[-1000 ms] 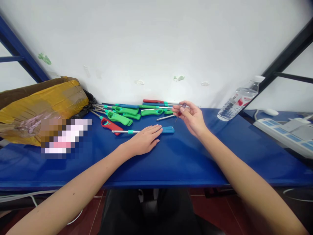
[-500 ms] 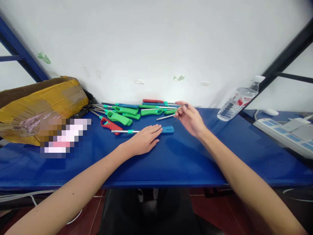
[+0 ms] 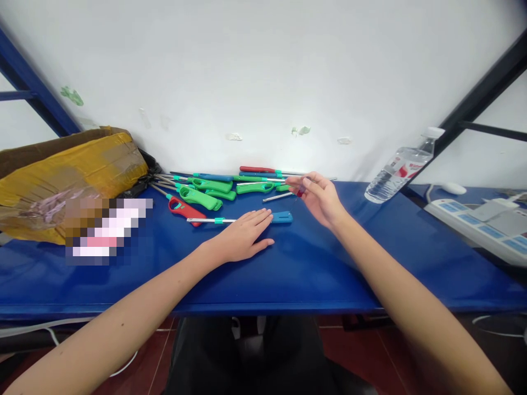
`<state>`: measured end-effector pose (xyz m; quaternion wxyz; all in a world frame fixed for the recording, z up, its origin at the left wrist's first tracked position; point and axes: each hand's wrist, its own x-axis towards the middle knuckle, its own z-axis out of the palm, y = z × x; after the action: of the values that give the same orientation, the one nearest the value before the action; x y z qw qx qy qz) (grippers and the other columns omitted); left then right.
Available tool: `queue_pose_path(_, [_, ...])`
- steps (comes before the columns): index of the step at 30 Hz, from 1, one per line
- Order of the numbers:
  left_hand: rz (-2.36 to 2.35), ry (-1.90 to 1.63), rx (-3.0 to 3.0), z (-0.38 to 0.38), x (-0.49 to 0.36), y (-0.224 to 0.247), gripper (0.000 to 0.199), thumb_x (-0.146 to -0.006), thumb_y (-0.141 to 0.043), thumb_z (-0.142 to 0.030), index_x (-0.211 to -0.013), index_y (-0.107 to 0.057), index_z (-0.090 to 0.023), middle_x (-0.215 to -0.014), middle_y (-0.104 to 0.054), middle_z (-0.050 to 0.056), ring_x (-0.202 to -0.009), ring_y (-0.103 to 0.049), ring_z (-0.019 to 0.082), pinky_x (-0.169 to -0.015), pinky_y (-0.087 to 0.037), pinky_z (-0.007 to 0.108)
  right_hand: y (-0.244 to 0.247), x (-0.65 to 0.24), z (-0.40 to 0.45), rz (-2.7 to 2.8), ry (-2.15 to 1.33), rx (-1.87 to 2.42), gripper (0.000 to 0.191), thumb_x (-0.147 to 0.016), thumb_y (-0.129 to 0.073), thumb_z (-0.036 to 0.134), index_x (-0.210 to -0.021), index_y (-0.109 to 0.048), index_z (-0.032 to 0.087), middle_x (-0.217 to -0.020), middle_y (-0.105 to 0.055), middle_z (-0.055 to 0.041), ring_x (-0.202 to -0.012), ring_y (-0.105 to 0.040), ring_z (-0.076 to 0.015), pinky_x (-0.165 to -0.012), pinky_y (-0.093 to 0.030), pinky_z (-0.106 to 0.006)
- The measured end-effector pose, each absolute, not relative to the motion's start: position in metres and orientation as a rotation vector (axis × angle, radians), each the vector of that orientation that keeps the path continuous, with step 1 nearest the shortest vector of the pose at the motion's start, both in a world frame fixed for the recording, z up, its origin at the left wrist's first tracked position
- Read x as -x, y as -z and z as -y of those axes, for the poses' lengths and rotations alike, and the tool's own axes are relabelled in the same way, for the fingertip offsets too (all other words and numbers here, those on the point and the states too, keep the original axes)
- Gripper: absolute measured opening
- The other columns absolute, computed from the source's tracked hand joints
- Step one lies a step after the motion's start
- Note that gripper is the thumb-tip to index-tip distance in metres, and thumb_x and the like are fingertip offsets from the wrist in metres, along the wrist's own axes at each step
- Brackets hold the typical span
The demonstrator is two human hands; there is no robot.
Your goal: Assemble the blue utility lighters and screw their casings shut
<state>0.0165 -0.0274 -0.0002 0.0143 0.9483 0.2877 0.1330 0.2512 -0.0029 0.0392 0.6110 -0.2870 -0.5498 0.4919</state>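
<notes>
A blue long-necked lighter (image 3: 281, 217) lies flat on the table, its metal tube pointing left. My left hand (image 3: 242, 236) rests flat across its middle with the fingers stretched out and the thumb apart, covering part of the handle. My right hand (image 3: 319, 197) is raised just right of the lighter's handle end. Its fingers are closed around a small screwdriver (image 3: 301, 190) with a red handle, its thin shaft pointing down toward the lighter. Behind it, a loose metal tube (image 3: 276, 197) lies on the table, partly hidden by the hand.
Several green lighters (image 3: 201, 198) and a red lighter (image 3: 185, 211) lie in a pile toward the wall. A taped cardboard box (image 3: 111, 159) stands at left. To the right are a water bottle (image 3: 399, 173) and a white power strip (image 3: 473, 219). The blue table (image 3: 288, 285) has a front edge near me.
My right hand has turned slightly and its fingers have shifted on the screwdriver, showing more of the red handle. My left thumb has spread outward; the blue lighter stays in place.
</notes>
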Motion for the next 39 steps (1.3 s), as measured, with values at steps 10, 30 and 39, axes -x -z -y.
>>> queue_pose_path(10, [-0.873,-0.401,-2.952,0.023,-0.016,0.000,0.053,-0.102,-0.040,-0.038,-0.147,-0.040,-0.010,-0.156,-0.036,0.017,-0.146,-0.032,0.028,-0.120,-0.029,0.044,-0.045,-0.226,-0.020,1.248,-1.224,0.588,0.031,-0.086,-0.059,0.053,-0.078,-0.063,0.023,-0.054,-0.027,0.0078,-0.043,-0.027,-0.0081,-0.048,-0.039,-0.025])
queue_pose_path(30, [-0.855,-0.460,-2.929,0.024,-0.014,0.000,0.052,-0.101,-0.043,-0.038,-0.146,-0.041,-0.012,-0.154,-0.038,0.016,-0.145,-0.033,0.027,-0.119,-0.031,0.046,-0.051,-0.243,-0.008,1.099,-1.392,0.498,0.027,-0.074,-0.079,0.041,-0.077,-0.058,0.023,-0.049,-0.030,0.0099,-0.044,-0.029,-0.0078,-0.049,-0.040,-0.022])
queue_pose_path(39, [-0.874,-0.431,-2.933,0.024,-0.014,-0.001,0.055,-0.100,-0.044,-0.039,-0.147,-0.042,-0.011,-0.155,-0.037,0.017,-0.146,-0.032,0.027,-0.120,-0.030,0.045,-0.045,-0.245,-0.014,1.128,-1.292,0.589,0.027,-0.072,-0.079,0.046,-0.078,-0.066,0.024,-0.068,-0.055,0.0036,-0.062,-0.052,-0.0108,-0.060,-0.048,-0.026])
